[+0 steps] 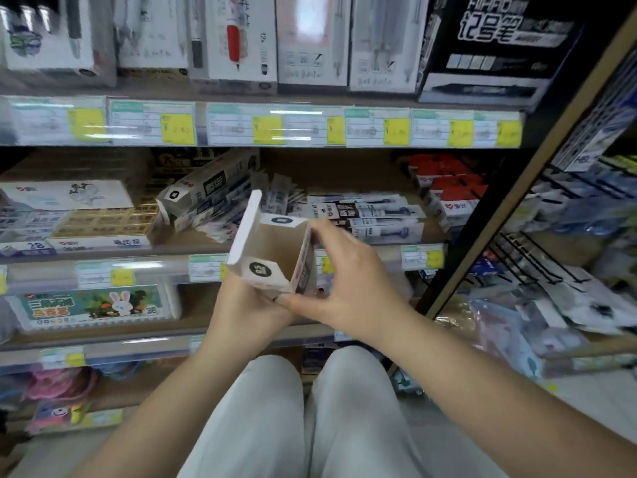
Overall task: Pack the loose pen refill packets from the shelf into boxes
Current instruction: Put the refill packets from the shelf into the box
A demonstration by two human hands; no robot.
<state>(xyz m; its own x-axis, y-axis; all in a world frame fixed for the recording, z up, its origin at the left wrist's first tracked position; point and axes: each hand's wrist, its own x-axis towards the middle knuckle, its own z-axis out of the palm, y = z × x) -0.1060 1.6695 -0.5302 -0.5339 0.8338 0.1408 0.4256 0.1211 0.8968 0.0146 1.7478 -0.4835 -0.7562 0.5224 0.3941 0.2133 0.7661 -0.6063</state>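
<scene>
We judge the open box (275, 253) to be a light, thin cardboard carton that would crumple under a hard squeeze, so we support it from underneath and by its stiffer folded edges, not by the lid flap. Our left hand (241, 305) cups its bottom end from below, fingers wrapped around it, while our right hand (348, 281) clamps the right wall, thumb low near the base and fingers (327, 232) curled over the upper rim. The box is held in the air in front of the middle shelf (193, 243), mouth tilted toward us; its inside is plain brown card and looks empty, its outside white with black hexagon marks on the end tabs, and its lid flap stands up on the left. The loose refill packets (372, 215) lie in an untidy heap on that shelf, just behind and to the right of the box. They look like slim, flat, glossy sleeves, white with dark print. We expect them to be light, bendy and slippery against each other, so we would pinch a few at mid-length and slide them in endwise. A similar closed box (203, 193) lies tilted to the left of the heap.
</scene>
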